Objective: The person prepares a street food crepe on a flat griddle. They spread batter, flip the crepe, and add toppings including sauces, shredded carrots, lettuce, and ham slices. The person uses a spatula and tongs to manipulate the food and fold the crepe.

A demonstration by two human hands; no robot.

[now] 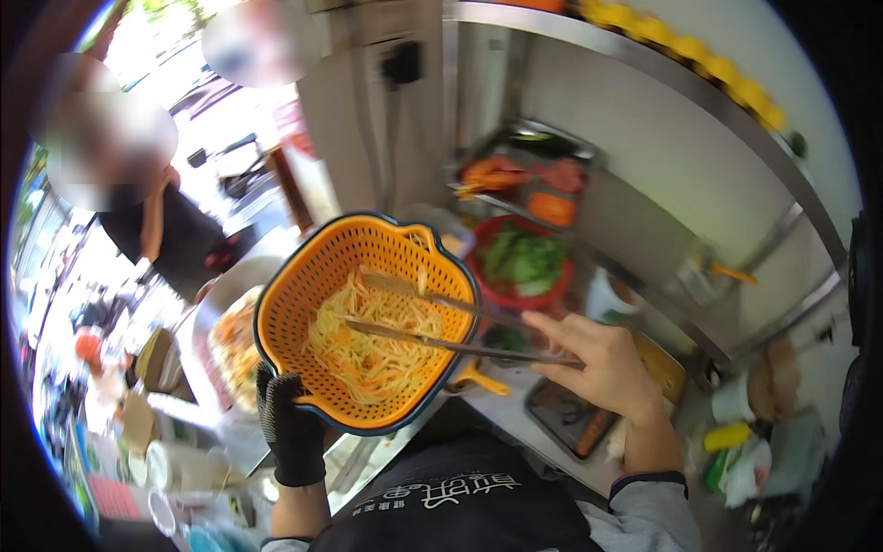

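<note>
My left hand (290, 421), in a black dotted work glove, grips the near-left rim of an orange plastic colander (290, 297) nested in a dark blue basin. Pale and orange shredded vegetables (379, 338) lie across its bottom. My bare right hand (593, 359) holds a pair of metal tongs (476, 350) by the handle end. The tongs' two arms stand apart, their tips down in the shreds, with a few strands near the upper tip.
A red bowl of leafy greens (521, 265) and a metal tray (524, 172) of sorted food stand behind. On the counter lies a dark tray (572, 414). A large bowl of mixed shreds (238, 338) is at left. A metal shelf (621, 45) runs overhead. Another person (172, 234) stands at far left.
</note>
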